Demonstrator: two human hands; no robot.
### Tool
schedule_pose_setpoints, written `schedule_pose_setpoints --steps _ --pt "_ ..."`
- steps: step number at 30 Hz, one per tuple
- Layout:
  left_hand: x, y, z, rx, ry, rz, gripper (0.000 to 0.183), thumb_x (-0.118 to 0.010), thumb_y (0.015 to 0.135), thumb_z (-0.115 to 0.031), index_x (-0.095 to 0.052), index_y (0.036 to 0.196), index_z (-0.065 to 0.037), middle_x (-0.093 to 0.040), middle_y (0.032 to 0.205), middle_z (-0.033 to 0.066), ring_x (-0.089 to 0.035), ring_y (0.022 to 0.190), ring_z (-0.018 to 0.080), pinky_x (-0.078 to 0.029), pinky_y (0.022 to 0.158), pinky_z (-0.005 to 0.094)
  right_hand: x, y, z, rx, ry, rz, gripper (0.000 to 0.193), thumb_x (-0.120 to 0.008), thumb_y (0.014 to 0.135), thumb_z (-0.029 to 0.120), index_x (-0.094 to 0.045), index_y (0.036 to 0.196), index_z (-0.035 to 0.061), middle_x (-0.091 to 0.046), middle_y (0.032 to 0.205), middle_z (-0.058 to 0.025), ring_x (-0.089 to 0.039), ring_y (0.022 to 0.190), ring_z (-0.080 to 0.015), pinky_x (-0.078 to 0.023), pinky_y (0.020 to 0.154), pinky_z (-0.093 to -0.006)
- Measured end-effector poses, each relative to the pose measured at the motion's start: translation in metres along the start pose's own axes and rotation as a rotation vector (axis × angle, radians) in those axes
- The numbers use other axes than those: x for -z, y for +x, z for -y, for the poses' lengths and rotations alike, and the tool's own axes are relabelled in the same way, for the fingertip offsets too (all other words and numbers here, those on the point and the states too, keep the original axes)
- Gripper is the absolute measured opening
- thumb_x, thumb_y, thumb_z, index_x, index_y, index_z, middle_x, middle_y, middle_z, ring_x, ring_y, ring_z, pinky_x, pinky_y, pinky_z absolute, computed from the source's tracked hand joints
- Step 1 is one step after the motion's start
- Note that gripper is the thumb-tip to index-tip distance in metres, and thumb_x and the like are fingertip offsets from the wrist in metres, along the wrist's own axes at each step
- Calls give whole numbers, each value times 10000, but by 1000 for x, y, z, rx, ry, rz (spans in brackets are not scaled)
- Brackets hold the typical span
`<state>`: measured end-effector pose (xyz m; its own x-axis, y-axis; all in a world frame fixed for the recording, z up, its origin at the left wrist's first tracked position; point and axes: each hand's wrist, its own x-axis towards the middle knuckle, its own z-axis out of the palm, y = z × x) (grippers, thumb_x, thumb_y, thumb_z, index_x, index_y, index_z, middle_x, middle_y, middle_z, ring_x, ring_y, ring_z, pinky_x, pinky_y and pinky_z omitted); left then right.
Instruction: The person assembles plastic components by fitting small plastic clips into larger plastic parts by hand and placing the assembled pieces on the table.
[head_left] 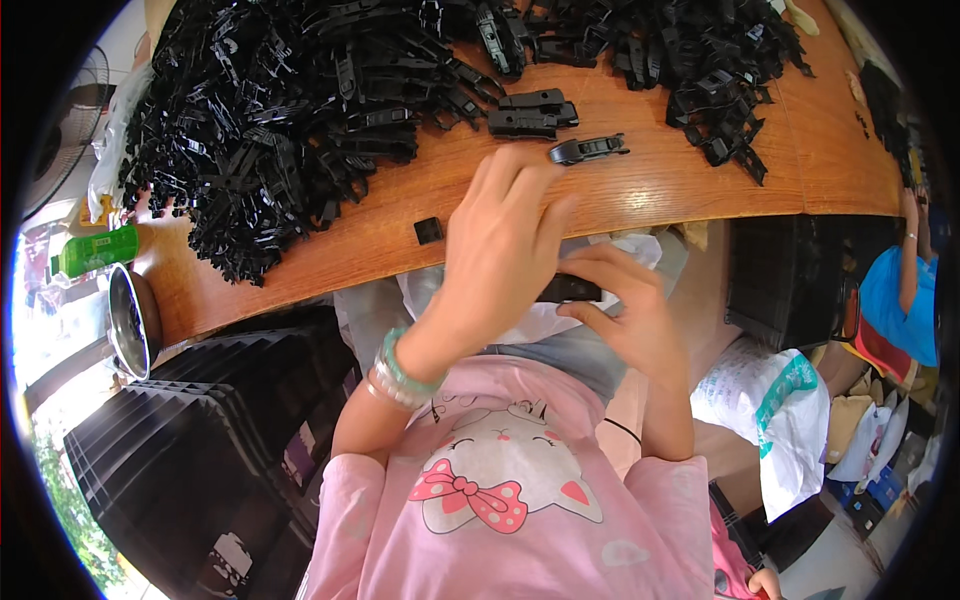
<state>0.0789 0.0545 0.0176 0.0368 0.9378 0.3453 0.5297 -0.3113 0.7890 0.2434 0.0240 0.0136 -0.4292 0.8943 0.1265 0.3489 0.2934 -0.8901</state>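
One black part [576, 288] was clamped in the right grip [637, 309]; whether the left grip [503, 225] was closed, I couldn't tell.

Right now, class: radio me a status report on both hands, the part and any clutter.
Left hand over table, near black clip; grip unclear. Right hand holding black part. Black pile crowding table's left.

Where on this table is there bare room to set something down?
Bare wood on the table: between the lone long black part and the right-hand pile, and right of that pile. Crowded: the left side, under the bigger pile.
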Motion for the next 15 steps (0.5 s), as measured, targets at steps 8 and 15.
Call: schedule_pose_setpoints --steps 8,15 --pt "-33 24 17 -58 360 101 248 -681 766 -100 -558 963 -15 -498 936 135 -592 762 320 -493 637 412 30 47 -10 -72 4 -370 83 -645 811 2 -664 892 -6 -639 895 -66 -583 716 -141 -455 622 -248" --pt "-5 -14 -3 110 18 116 221 -674 782 -29 -528 946 -4 -584 862 139 -626 683 254 -507 575 328 21 130 -22 324 -347 -91 169 -701 733 59 -670 896 27 -594 875 -80 -553 891 -270 -455 762 -372"
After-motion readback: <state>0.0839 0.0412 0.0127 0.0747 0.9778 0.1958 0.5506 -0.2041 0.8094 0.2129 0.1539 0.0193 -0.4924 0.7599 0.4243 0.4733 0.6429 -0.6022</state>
